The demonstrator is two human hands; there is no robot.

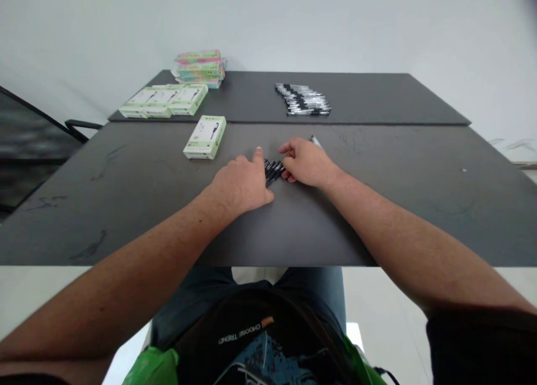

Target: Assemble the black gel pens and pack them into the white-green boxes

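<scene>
A small bunch of black-and-silver pens (273, 171) lies on the grey table between my two hands. My left hand (241, 184) rests at the left end of the bunch, its thumb and index finger spread apart on either side. The other fingers of that hand are mostly hidden. My right hand (308, 162) is curled over the right part of the pens, fingertips bent against them. A silvery pen end (316, 141) sticks out behind this hand. How many pens are under it is hidden.
A green-and-white box (205, 137) lies left of my hands. Behind it, several similar boxes (163, 101) sit beside a stack of colourful packs (199, 69). A row of clear-and-black pens (302, 99) lies on the far table section (369, 97). A seam crosses the tabletop.
</scene>
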